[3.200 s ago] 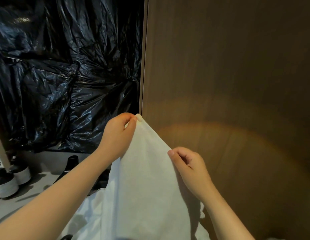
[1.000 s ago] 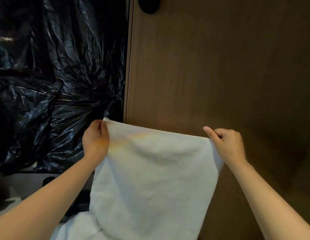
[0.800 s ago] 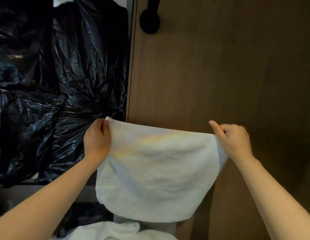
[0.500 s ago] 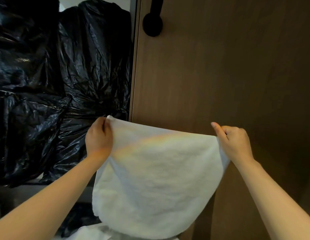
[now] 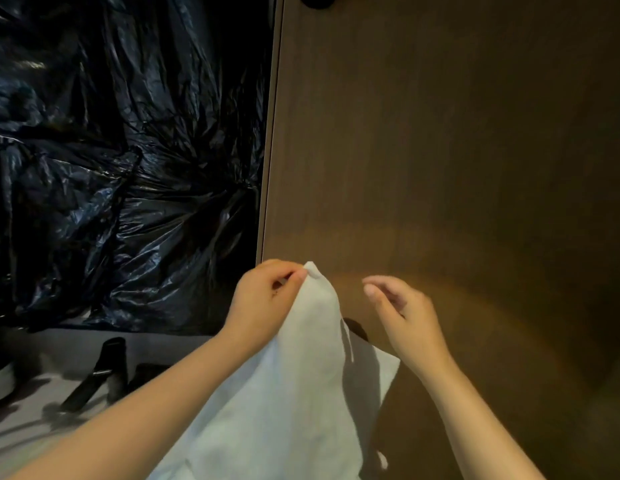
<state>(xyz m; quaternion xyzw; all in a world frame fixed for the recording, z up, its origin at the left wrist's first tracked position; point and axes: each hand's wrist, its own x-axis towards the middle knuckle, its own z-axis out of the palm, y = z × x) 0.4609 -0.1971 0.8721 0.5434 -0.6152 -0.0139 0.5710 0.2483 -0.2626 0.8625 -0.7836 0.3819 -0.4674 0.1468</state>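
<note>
A white towel (image 5: 294,382) hangs folded in front of me, drooping from one raised corner. My left hand (image 5: 263,299) pinches that top corner between thumb and fingertips. To the right of the corner, my right hand (image 5: 402,310) is a short way off the cloth with its fingers loosely curled and nothing in them. The towel's lower part runs out of the bottom of the frame.
A brown wooden door (image 5: 440,150) fills the right side, with a dark handle (image 5: 317,0) at the top edge. Crumpled black plastic sheeting (image 5: 121,161) covers the left. Below it, dark objects (image 5: 97,372) lie on a grey counter (image 5: 31,410).
The towel was held spread wide by both top corners. My right hand brought its corner over to the left hand and let go; the left hand now holds the gathered corner alone.
</note>
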